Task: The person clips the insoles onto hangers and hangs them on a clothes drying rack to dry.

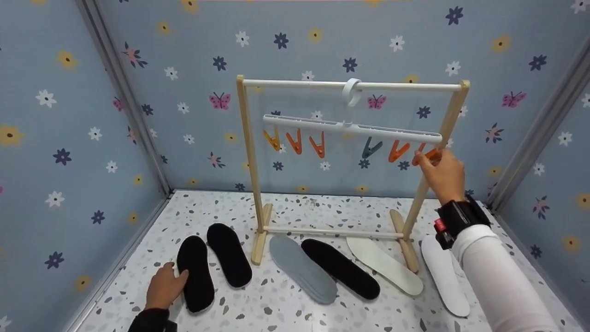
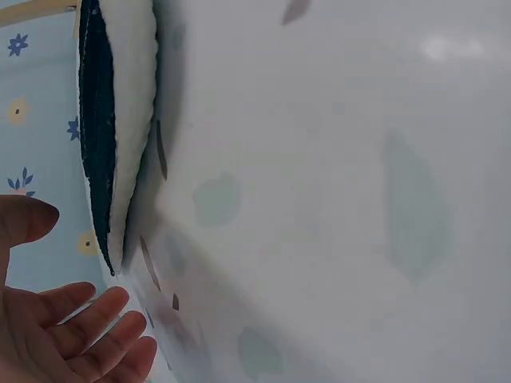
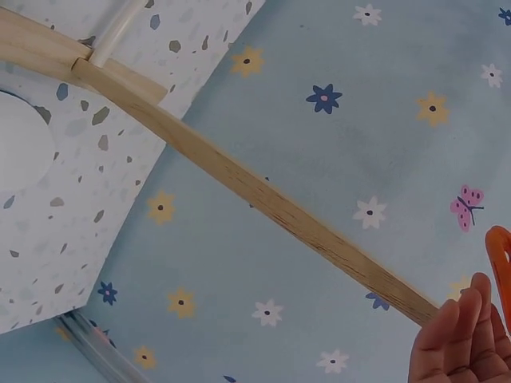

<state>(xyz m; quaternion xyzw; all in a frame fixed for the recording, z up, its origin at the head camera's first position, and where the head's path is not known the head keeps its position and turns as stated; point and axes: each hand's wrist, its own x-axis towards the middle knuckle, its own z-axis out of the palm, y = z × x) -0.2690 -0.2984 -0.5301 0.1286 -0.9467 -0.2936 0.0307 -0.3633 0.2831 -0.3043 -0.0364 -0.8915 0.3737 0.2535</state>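
Observation:
My right hand (image 1: pixel 445 176) pinches an orange clothespin (image 1: pixel 432 154) at the right end of a white clip hanger (image 1: pixel 304 122). In the right wrist view, that orange clothespin (image 3: pixel 501 267) shows at the edge beside the fingertips. The hanger tilts down to the right, its hook over the rack's top bar. Down at the left, my left hand (image 1: pixel 165 287) lies beside a black insole (image 1: pixel 198 274), thumb overlapping its edge in the head view. The left wrist view shows the left hand (image 2: pixel 80 331) with loose, parted fingers near a dark-topped, white-sided insole (image 2: pixel 132 96).
A wooden rack (image 1: pixel 252 157) stands on the speckled surface (image 1: pixel 216 207). Another black insole (image 1: pixel 229 256), a grey one (image 1: pixel 302 269), a third black one (image 1: pixel 341 269), a cream one (image 1: pixel 385 265) and a white one (image 1: pixel 443 276) lie around it. Several clothespins (image 1: pixel 295 142) hang from the hanger.

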